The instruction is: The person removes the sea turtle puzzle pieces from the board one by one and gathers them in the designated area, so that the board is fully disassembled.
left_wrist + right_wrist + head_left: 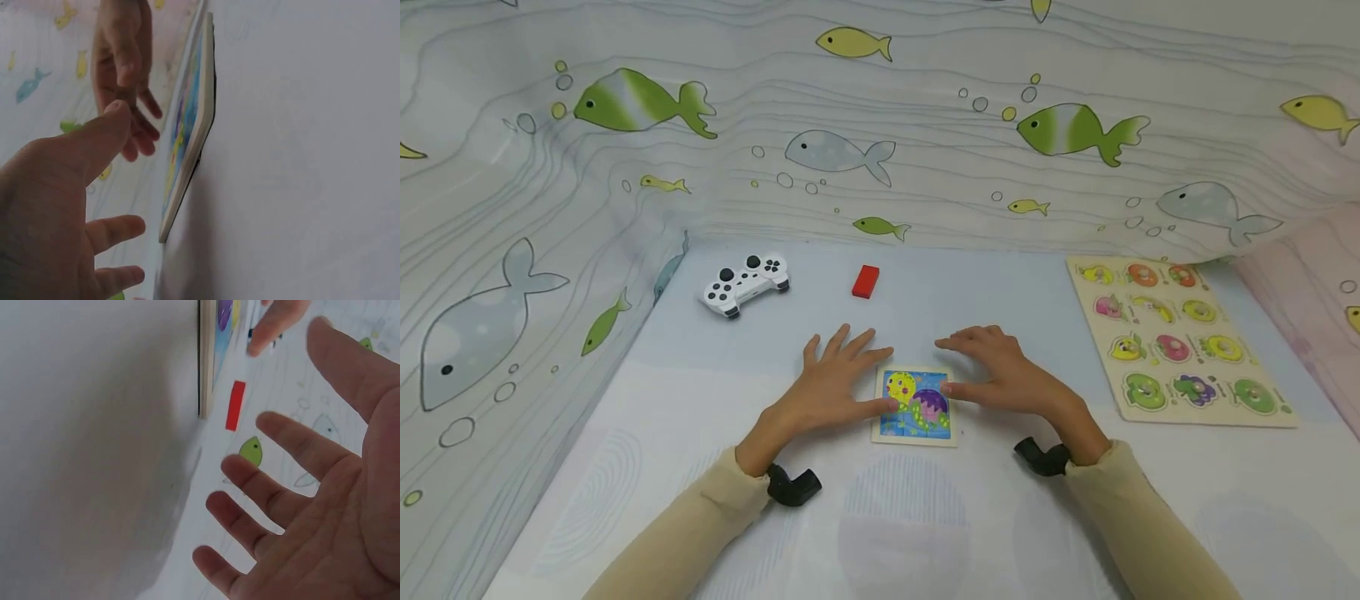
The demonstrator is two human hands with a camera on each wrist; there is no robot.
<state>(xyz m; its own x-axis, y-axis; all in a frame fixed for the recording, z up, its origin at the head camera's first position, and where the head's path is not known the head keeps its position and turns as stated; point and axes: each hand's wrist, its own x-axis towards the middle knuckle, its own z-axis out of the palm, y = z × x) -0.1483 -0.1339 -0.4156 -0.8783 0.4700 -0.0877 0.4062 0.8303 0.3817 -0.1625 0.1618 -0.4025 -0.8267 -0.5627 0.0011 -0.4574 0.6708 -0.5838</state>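
A small square picture puzzle (916, 425) with a yellow and purple turtle lies flat on the table between the two hands. To its left, my left hand (827, 385) is spread with its fingers apart, and the thumb overlaps the puzzle's left side in the head view. On the other side, my right hand (1011, 375) has its fingers extended, thumb tip over the puzzle's right edge. Both wrist views show the hands holding nothing; the puzzle's pale wooden edge (203, 119) stands beside the left thumb. In the right wrist view, the puzzle's edge (205, 369) is beyond the spread fingertips.
A white game controller (745, 285) lies at the back left, with a red block (866, 282) to its right. At the right lies a wooden fruit puzzle board (1157, 321). Fish-patterned cloth (940, 192) hangs behind the table and along its sides.
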